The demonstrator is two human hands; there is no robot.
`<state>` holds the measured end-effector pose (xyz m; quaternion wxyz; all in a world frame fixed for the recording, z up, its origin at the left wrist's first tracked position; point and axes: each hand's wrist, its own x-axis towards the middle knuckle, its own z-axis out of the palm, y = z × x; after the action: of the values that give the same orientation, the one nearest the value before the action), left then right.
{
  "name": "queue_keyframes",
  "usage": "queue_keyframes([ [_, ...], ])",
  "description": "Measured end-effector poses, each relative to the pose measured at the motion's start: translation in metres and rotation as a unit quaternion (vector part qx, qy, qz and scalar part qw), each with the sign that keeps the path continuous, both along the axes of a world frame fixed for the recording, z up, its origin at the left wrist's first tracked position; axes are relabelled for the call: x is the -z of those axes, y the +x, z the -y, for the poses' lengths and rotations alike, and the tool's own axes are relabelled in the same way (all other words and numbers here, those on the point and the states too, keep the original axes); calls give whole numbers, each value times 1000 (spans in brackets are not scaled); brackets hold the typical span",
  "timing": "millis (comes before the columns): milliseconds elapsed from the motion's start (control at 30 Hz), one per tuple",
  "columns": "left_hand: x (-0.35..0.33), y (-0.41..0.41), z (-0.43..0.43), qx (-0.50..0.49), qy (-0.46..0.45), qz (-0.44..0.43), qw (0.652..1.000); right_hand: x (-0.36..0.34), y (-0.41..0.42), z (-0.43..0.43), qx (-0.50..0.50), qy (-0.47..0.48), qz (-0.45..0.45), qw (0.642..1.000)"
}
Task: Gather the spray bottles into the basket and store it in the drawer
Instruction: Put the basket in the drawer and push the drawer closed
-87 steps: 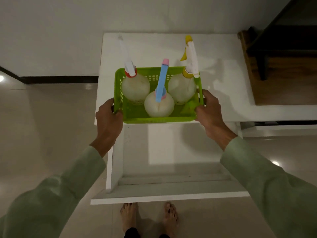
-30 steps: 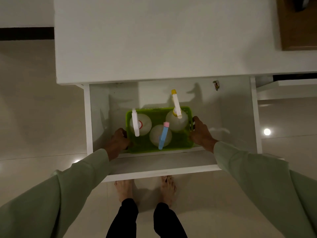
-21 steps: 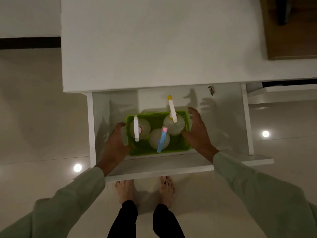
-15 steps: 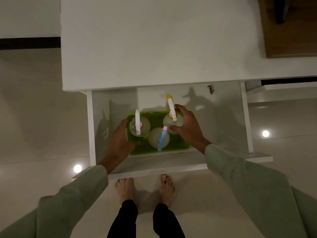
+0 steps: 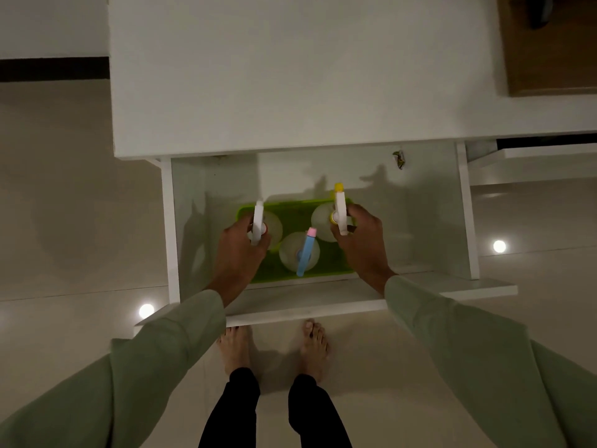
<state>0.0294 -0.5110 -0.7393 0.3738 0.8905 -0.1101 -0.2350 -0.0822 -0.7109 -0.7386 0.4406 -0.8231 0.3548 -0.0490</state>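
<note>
A green basket (image 5: pixel 290 206) stands inside the open white drawer (image 5: pixel 465 221), near its front. Three round clear spray bottles stand in it. My left hand (image 5: pixel 240 250) is closed around the neck of the white-headed bottle (image 5: pixel 258 221) at the basket's left. At the right, my right hand (image 5: pixel 361 240) grips the neck of the yellow-tipped bottle (image 5: pixel 337 208). The blue-headed bottle with a pink tip (image 5: pixel 305 252) stands untouched between them, at the basket's front.
The white cabinet top (image 5: pixel 290 76) overhangs the back of the drawer. A small dark scrap (image 5: pixel 399 159) lies at the drawer's back right. My bare feet (image 5: pixel 274 347) stand on the glossy tiled floor just in front of the drawer front. A wooden surface (image 5: pixel 549 59) lies at the upper right.
The basket went from the cabinet top down into the drawer. Both hands then let go of its sides and closed on the necks of the left and right bottles.
</note>
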Motion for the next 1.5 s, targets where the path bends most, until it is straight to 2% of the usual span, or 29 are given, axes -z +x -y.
queue_keyframes([
  [100,-3,0,4,-4,17,16,1000,2,0,-3,-19,2,-22,1000],
  [200,-7,0,6,-10,23,8,1000,0,-4,-6,-29,49,-65,996],
  [300,-12,3,6,-16,24,14,999,-6,-6,-6,-43,87,-65,993],
  [467,-21,1,3,-20,13,20,1000,-22,-6,-6,-18,98,-68,993],
  [533,-25,-1,0,-21,7,4,1000,-35,-5,-12,-12,25,-50,998],
  [633,-30,-2,-2,-30,19,6,999,-60,-2,-35,17,-195,12,980],
  [700,-32,-2,-1,-34,36,13,999,-69,1,-55,-12,-229,-11,973],
  [800,-36,-1,0,-28,71,33,997,-62,5,-74,-72,-142,-153,975],
  [867,-37,1,3,-25,88,41,995,-55,9,-75,-87,-100,-194,972],
  [1067,-38,3,7,-17,89,40,995,-45,17,-73,-154,-100,-172,968],
  [1500,-34,-2,5,-41,93,19,995,-41,15,-79,-121,-87,-176,973],
])
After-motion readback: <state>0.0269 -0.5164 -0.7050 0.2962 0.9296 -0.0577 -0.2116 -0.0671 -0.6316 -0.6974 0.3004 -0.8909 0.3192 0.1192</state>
